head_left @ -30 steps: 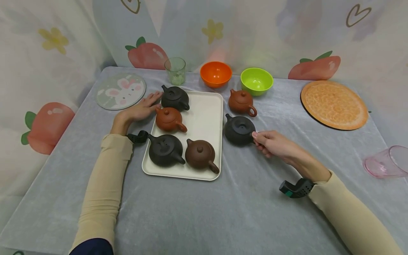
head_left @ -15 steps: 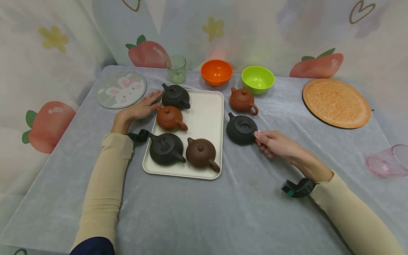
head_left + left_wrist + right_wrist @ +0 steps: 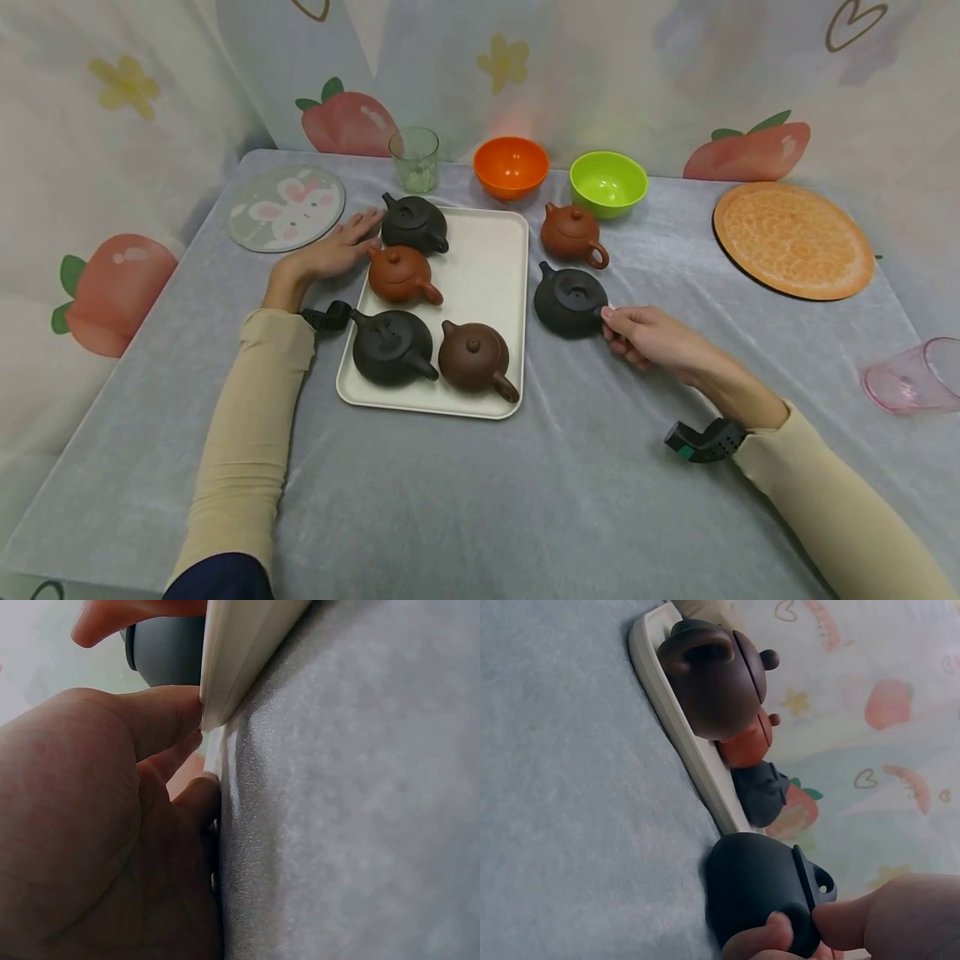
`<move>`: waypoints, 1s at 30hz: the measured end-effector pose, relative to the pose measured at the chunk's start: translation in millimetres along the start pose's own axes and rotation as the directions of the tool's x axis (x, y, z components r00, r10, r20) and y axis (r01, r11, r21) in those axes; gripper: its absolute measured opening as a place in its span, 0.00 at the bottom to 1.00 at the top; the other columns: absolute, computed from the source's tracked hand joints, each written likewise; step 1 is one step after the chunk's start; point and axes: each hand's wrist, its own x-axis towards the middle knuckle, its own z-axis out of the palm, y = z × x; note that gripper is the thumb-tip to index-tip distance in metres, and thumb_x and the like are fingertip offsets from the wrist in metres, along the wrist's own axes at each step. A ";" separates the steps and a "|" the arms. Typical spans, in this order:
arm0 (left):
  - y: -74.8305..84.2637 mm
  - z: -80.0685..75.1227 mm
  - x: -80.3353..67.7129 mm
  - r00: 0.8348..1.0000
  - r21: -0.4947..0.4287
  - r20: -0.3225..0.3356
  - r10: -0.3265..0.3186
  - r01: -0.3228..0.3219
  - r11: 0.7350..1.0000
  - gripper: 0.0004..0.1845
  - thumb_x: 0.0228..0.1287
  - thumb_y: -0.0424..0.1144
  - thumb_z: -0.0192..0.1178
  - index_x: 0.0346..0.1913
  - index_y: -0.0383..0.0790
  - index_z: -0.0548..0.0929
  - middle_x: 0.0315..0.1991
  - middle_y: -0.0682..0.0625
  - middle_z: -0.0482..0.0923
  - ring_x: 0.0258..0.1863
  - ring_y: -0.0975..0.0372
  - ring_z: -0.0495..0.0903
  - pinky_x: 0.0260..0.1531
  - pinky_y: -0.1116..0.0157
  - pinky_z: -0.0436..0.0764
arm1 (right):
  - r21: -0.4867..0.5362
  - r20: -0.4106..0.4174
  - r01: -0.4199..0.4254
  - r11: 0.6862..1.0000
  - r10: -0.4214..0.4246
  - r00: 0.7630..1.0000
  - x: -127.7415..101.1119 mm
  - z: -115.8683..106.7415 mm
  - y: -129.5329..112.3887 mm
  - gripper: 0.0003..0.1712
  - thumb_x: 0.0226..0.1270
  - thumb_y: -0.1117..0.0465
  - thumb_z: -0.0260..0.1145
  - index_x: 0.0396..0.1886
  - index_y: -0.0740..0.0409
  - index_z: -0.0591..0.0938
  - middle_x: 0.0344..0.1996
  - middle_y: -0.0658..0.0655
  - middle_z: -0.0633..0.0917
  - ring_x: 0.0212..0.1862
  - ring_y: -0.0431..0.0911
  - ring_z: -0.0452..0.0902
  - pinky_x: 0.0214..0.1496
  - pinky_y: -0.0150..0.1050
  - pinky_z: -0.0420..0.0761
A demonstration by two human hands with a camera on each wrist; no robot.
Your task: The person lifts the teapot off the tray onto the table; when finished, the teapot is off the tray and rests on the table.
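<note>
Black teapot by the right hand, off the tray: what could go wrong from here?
1. The right hand only pinches the black teapot at its handle; if lifted so, it may swing or slip.
2. The free tray space is narrow: the brown teapot and red teapot stand close, so it could knock them.
3. The left hand rests at the tray edge; a push could shift the tray.

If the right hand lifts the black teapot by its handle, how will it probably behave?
The black teapot looks like rigid clay, so probably heavy for its size and breakable. Held by the right hand only at the handle, it may tilt spout-down. No lid is visible.
</note>
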 end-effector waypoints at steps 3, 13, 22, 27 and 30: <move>-0.4 0.1 0.4 1.000 -0.004 0.001 -0.012 0.012 1.000 0.35 0.79 0.54 0.36 0.79 0.50 0.36 0.79 0.47 0.26 0.77 0.53 0.22 0.74 0.50 0.25 | -0.025 -0.012 0.027 0.999 -0.027 1.000 -3.2 0.8 0.1 0.26 0.81 0.45 0.42 0.42 0.66 0.70 0.25 0.51 0.71 0.20 0.38 0.61 0.22 0.33 0.64; 0.7 0.1 0.2 1.000 -0.001 0.002 -0.018 0.018 1.000 0.35 0.78 0.56 0.35 0.79 0.52 0.36 0.79 0.48 0.26 0.77 0.54 0.21 0.74 0.49 0.25 | -0.021 -0.033 0.035 0.999 -0.036 0.999 -9.9 2.1 0.4 0.24 0.82 0.49 0.41 0.50 0.68 0.68 0.28 0.51 0.73 0.22 0.38 0.63 0.24 0.32 0.67; 2.3 0.1 -1.8 1.000 -0.021 0.000 -0.021 0.021 1.000 0.35 0.78 0.56 0.35 0.79 0.53 0.36 0.79 0.50 0.25 0.77 0.55 0.21 0.74 0.49 0.25 | -0.081 -0.093 0.034 0.996 -0.041 0.995 -14.8 3.0 -2.2 0.23 0.81 0.52 0.45 0.54 0.69 0.71 0.26 0.51 0.75 0.23 0.38 0.66 0.26 0.33 0.69; 3.8 -0.1 -2.8 1.000 -0.028 0.003 -0.016 0.016 0.999 0.34 0.79 0.54 0.35 0.79 0.51 0.36 0.79 0.49 0.26 0.77 0.55 0.21 0.74 0.50 0.25 | -0.154 -0.166 0.035 0.987 -0.061 0.984 -17.6 4.2 -3.9 0.23 0.80 0.52 0.47 0.57 0.68 0.69 0.27 0.52 0.78 0.24 0.38 0.69 0.26 0.33 0.70; 3.7 0.0 -3.1 1.000 -0.026 0.005 -0.015 0.015 1.000 0.34 0.79 0.54 0.35 0.79 0.51 0.36 0.79 0.49 0.25 0.77 0.55 0.21 0.74 0.50 0.25 | -0.202 -0.217 0.025 0.979 -0.069 0.974 -19.8 5.5 -5.9 0.24 0.79 0.49 0.48 0.58 0.66 0.69 0.28 0.53 0.79 0.25 0.39 0.70 0.26 0.34 0.70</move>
